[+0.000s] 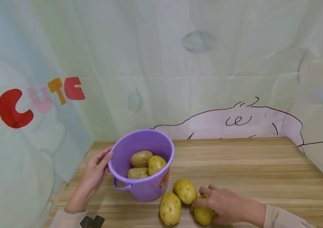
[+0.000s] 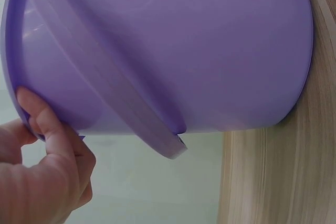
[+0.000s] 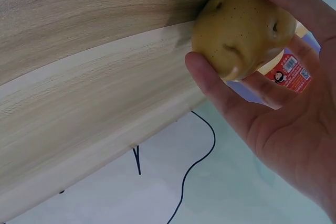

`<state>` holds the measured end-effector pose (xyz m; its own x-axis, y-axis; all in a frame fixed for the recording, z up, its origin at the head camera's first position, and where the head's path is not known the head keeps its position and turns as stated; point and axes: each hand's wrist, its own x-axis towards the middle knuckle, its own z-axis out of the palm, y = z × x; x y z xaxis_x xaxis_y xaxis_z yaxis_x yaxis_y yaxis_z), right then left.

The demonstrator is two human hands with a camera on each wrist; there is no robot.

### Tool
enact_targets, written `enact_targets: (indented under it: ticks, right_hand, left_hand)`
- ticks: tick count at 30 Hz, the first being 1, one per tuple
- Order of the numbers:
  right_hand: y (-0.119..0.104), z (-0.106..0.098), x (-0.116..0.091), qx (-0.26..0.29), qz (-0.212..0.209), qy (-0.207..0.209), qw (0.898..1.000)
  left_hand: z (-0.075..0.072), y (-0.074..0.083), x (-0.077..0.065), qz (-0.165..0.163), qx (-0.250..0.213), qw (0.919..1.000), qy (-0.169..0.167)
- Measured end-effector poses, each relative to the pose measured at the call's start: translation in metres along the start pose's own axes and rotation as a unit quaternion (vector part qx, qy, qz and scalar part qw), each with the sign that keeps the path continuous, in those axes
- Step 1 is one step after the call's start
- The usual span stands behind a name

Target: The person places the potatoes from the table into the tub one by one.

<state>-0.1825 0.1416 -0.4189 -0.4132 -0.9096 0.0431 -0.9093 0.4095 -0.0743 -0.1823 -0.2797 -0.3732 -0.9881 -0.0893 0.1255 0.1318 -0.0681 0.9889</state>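
Observation:
A purple bucket stands on the table, leaning slightly toward the left, with several potatoes inside. My left hand holds its rim on the left side; in the left wrist view the fingers lie on the outer wall just below the rim. On the table at the right, my right hand grips a yellow potato, thumb and fingers around it in the right wrist view. Two more potatoes, one at the front and one behind it, lie between that hand and the bucket.
The bucket's handle hangs down along its outer side. A wood-grain table reaches back to a pale printed curtain, which also runs along the left and right sides. A red label marks the bucket's wall.

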Motion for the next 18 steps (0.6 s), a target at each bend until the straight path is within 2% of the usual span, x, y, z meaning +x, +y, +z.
enact_targets:
  ticks: [9,18]
  right_hand:
    - [-0.0006,-0.0003,0.0004,0.008,0.004,-0.005,1.0]
    - [0.0004,-0.0002,0.0007,-0.012,-0.007,0.004,1.0]
  left_hand:
    - [0.0019,0.0011,-0.0011,-0.002,0.001,1.0,0.005]
    - [0.0013,0.0008,-0.0011,-0.007,0.002,0.9999,0.008]
